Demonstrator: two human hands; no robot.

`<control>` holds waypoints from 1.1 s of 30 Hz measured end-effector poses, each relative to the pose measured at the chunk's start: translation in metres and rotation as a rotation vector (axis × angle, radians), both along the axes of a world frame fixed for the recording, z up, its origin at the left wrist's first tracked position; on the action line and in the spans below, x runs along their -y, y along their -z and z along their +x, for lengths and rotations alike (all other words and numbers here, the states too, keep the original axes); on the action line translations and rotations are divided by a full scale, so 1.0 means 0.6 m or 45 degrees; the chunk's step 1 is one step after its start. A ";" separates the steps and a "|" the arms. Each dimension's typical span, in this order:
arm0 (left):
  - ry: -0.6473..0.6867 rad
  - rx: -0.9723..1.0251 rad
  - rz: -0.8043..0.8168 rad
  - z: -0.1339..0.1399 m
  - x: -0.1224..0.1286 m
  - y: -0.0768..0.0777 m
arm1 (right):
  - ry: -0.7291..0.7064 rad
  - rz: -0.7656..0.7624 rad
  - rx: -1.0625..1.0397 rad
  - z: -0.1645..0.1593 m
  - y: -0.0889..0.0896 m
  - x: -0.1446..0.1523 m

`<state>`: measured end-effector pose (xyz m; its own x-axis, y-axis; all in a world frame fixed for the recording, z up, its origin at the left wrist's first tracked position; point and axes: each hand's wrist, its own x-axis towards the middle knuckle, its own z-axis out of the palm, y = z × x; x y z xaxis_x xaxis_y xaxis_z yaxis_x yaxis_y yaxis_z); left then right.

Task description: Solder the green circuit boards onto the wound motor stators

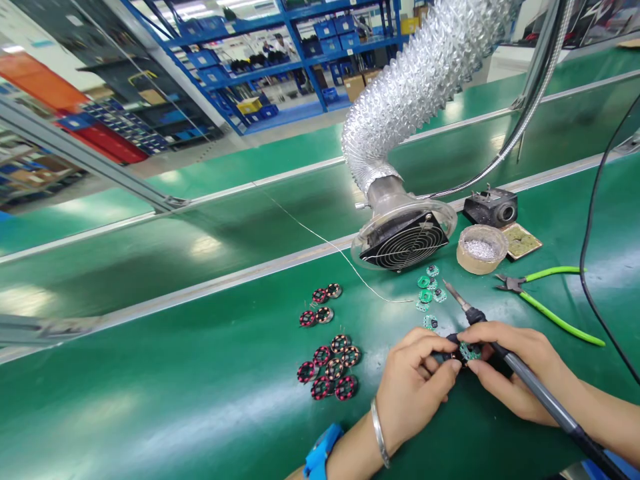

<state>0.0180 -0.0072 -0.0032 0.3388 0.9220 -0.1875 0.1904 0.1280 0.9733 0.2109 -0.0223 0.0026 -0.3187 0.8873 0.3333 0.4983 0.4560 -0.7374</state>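
My left hand (413,387) is closed, thumb and fingers pinching a small dark ring-shaped coil part (454,357), mostly covered by the fingertips. Against it, my right hand (525,353) pinches a small round green circuit board (469,351). A soldering iron (535,389) also lies across the right hand, its tip angled up and left, apart from the board. Just beyond the hands are several loose green circuit boards (425,296). To the left, several copper-wound coil rings (335,369) with red and black parts lie on the green bench.
A fume extractor fan (407,241) hangs on a silver duct (400,87) ahead. Solder wire (345,257) trails across the bench. Right of the fan stand a round tub (479,261), a sponge tray (521,241) and a black holder (493,207). Green-handled cutters (553,312) and a black cable (585,267) lie at right.
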 end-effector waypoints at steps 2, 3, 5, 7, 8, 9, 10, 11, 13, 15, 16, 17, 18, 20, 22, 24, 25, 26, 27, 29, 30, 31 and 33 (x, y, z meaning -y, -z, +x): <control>-0.014 -0.055 0.105 0.005 0.001 -0.002 | 0.002 -0.047 -0.010 0.001 0.002 0.002; -0.022 -0.090 0.174 0.007 0.000 -0.004 | 0.006 -0.041 -0.018 0.001 0.002 0.003; -0.022 -0.161 0.297 0.010 -0.002 -0.007 | 0.023 -0.003 -0.024 -0.002 0.002 0.003; -0.005 -0.196 0.322 0.007 -0.006 -0.010 | 0.029 0.029 -0.019 -0.005 0.001 0.002; 0.000 -0.196 0.290 0.004 -0.009 -0.010 | 0.025 0.041 -0.013 -0.007 0.000 0.001; 0.001 -0.188 0.241 0.000 -0.011 -0.009 | 0.011 0.051 -0.006 -0.009 0.000 0.000; -0.001 -0.177 0.190 -0.006 -0.013 -0.007 | -0.009 0.063 -0.001 -0.010 -0.001 -0.001; -0.003 -0.166 0.153 -0.011 -0.015 -0.005 | -0.032 0.073 0.001 -0.011 -0.001 -0.002; 0.016 -0.141 0.162 -0.019 -0.017 -0.002 | -0.070 0.084 0.009 -0.012 -0.001 -0.004; 0.098 -0.125 0.294 -0.024 -0.017 -0.001 | -0.088 0.097 0.028 -0.012 0.000 -0.004; 0.152 -0.123 0.386 -0.025 -0.017 0.000 | -0.094 0.111 0.042 -0.012 0.001 -0.005; 0.204 -0.125 0.479 -0.025 -0.016 0.000 | -0.104 0.126 0.059 -0.011 0.001 -0.005; 0.248 -0.134 0.565 -0.025 -0.015 0.001 | -0.117 0.139 0.077 -0.010 0.002 -0.006; 0.295 -0.182 0.709 -0.025 -0.011 0.003 | -0.152 0.156 0.101 -0.005 0.004 -0.008; 0.297 -0.278 0.830 -0.025 -0.005 0.006 | -0.192 0.160 0.101 0.001 0.007 -0.010; 0.286 -0.394 0.938 -0.024 0.001 0.007 | -0.210 0.154 0.091 0.007 0.009 -0.010; 0.281 -0.443 0.981 -0.023 0.004 0.007 | -0.209 0.151 0.095 0.010 0.010 -0.009; 0.281 -0.482 1.013 -0.022 0.007 0.007 | -0.201 0.157 0.105 0.012 0.011 -0.009; 0.286 -0.510 1.035 -0.021 0.009 0.006 | -0.191 0.167 0.118 0.014 0.012 -0.008; 0.290 -0.529 1.045 -0.017 0.012 0.004 | -0.186 0.196 0.146 0.016 0.015 -0.007; 0.282 -0.521 1.034 -0.015 0.013 0.003 | -0.184 0.212 0.156 0.017 0.017 -0.008; 0.267 -0.509 1.018 -0.012 0.013 0.003 | -0.182 0.227 0.165 0.017 0.019 -0.008; 0.239 -0.483 0.982 -0.006 0.011 0.003 | -0.178 0.264 0.179 0.018 0.022 -0.010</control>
<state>0.0146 -0.0139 -0.0049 0.5390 0.7732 0.3340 0.4701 -0.6052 0.6425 0.2219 -0.0164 -0.0109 -0.4891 0.7491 0.4468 0.5107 0.6612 -0.5496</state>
